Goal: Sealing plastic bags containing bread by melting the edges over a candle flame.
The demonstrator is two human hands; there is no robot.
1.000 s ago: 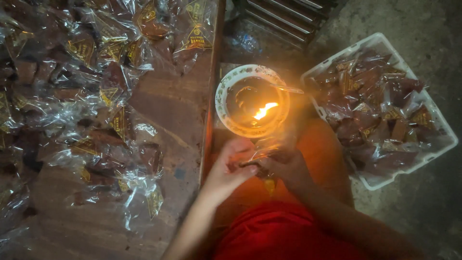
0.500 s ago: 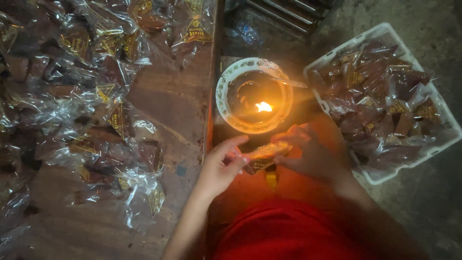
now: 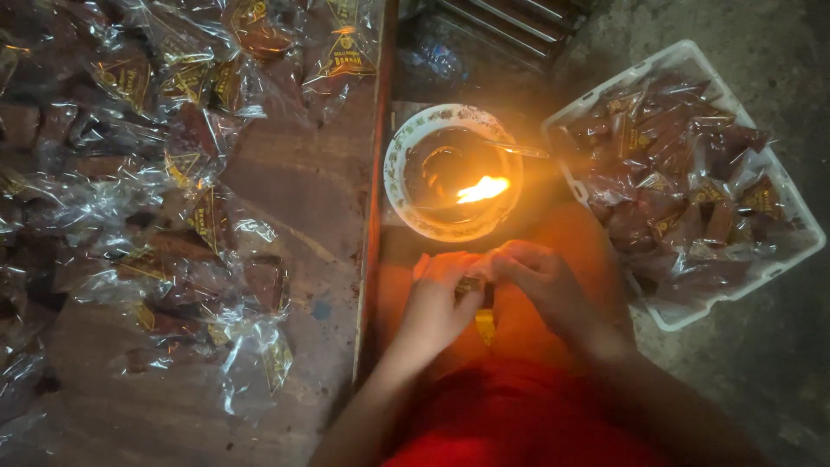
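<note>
Holding: both hands pinch one small clear-wrapped packet (image 3: 478, 298) between them, low centre of the head view, just below the bowl.
Left hand: left hand (image 3: 437, 303) curled, fingers closed on the packet's left end, thumb side toward the flame.
Right hand: right hand (image 3: 545, 290) curled, fingertips closed on the packet's top right edge, touching the left hand's fingertips.
Packet: dark filling, yellow label hanging down under the fingers; mostly hidden by the hands, exact shape cannot be told.
Bowl: shallow white bowl (image 3: 406, 156) with patterned rim, dark inside, sits just beyond the hands by the table edge.
Flame: small orange flame (image 3: 482, 188) burning inside the bowl at its near right side, close to the fingertips but apart from them.
Spoon: thin metal handle (image 3: 519, 150) resting across the bowl's right rim.
Table: wooden table (image 3: 303, 182) at left, its edge running beside the left forearm.
Loose packets: heap of clear-wrapped packets (image 3: 173, 173) spread over the table, dark pieces with yellow labels, well apart from the hands.
Crate: white plastic crate (image 3: 800, 246) at right on the concrete floor (image 3: 761, 346), filled with more wrapped packets (image 3: 683, 173), near the right hand, not touching.
Clothing: red garment (image 3: 519, 424) at bottom centre under the forearms.
</note>
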